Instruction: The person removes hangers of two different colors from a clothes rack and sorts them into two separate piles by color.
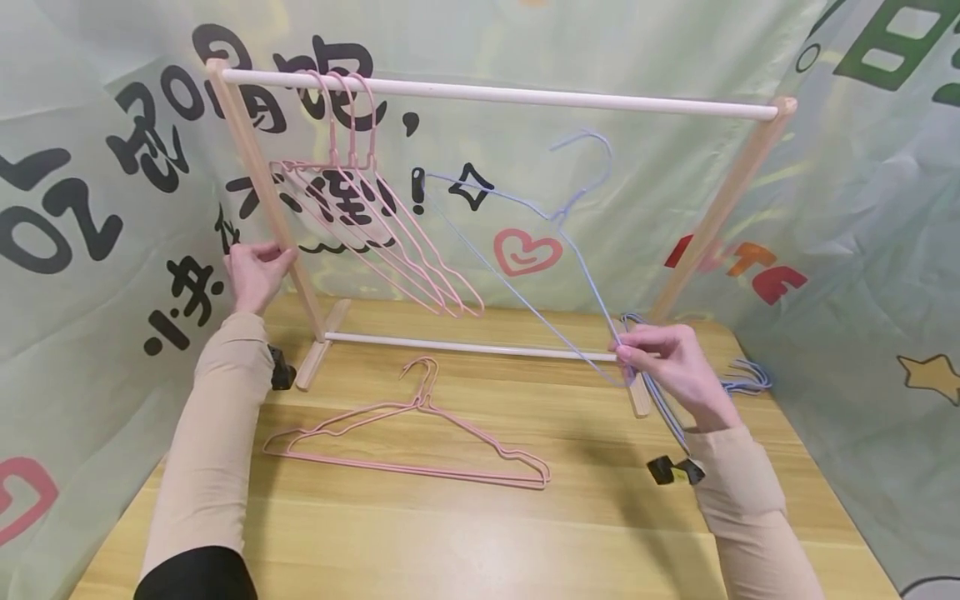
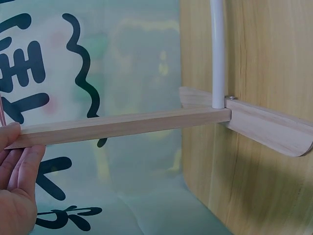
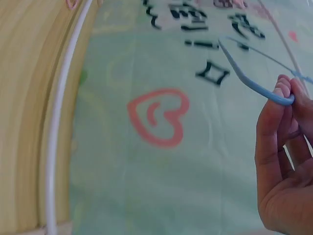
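Observation:
Between its thumb and fingers my right hand (image 1: 667,358) pinches a blue clothes hanger (image 1: 587,265) by one lower corner. The hanger is raised before the rack, its hook up and below the white top rail (image 1: 525,97). In the right wrist view, the pinched corner of the blue hanger (image 3: 264,92) shows at the fingertips. On the other side my left hand (image 1: 257,271) grips the wooden left post (image 1: 262,183), thumb on one face and fingers on the other. Three pink hangers (image 1: 372,167) hang from the rail near that post.
Two pink hangers (image 1: 420,469) lie on the wooden table (image 1: 450,542) in front of the rack. Several blue hangers (image 1: 742,383) lie at the right, partly behind my right hand. A white lower bar (image 1: 465,346) joins the rack's feet. Printed cloth (image 1: 637,183) surrounds the table.

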`<state>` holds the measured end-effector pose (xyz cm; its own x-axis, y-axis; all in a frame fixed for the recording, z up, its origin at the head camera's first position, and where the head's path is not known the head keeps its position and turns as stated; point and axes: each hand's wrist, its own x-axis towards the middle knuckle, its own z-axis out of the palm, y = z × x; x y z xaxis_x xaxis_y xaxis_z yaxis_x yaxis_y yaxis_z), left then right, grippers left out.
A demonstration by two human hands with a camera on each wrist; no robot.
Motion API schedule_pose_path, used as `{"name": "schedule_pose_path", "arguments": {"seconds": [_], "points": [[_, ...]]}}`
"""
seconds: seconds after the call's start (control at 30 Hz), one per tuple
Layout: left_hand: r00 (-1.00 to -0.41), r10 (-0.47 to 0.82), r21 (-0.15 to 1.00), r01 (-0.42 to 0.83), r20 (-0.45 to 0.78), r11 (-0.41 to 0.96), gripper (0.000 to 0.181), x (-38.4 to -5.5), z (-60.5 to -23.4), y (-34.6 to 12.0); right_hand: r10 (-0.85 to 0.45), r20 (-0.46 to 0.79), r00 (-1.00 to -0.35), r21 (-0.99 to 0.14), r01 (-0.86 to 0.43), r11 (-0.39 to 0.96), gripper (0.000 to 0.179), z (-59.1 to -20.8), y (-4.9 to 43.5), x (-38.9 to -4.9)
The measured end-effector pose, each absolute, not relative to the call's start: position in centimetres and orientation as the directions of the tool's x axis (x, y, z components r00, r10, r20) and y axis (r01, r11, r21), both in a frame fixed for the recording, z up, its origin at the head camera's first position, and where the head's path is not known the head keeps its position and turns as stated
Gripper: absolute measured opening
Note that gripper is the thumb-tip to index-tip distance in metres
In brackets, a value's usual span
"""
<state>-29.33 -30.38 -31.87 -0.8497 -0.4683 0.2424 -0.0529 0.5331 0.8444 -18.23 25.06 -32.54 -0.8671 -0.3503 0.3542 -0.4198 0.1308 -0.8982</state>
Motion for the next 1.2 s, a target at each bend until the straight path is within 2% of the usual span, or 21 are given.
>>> {"name": "schedule_pose_path", "arguments": {"seconds": [0.23, 0.47, 0.63, 0.9, 1.2], "points": [[-0.849, -0.467, 0.843, -0.049, 0.248, 0.536, 0.040, -29.4, -31.9, -30.3, -0.237, 0.411, -0.881, -0.903, -0.429, 0.032, 0.022, -35.3, 29.1, -15.8], [-0.851, -0.466, 0.847, -0.050, 0.241, 0.529, 0.040, -29.5, -32.0, -30.5, -0.220, 0.478, -0.851, -0.878, -0.472, -0.080, 0.027, -37.5, 33.2, -13.9], [-0.851, -0.469, 0.852, -0.049, 0.237, 0.521, 0.040, -29.5, -31.9, -30.5, -0.185, 0.504, -0.844, -0.859, -0.467, -0.212, 0.035, -38.9, 35.3, -12.8], [-0.849, -0.467, 0.851, -0.042, 0.246, 0.523, 0.039, -29.7, -32.0, -30.6, -0.131, 0.607, -0.784, -0.698, -0.448, -0.558, 0.037, -41.9, 37.4, -12.2], [-0.846, -0.473, 0.856, -0.039, 0.246, 0.516, 0.038, -29.7, -32.0, -30.7, -0.109, 0.645, -0.756, -0.548, -0.359, -0.755, 0.033, -44.4, 38.7, -12.2]]}}
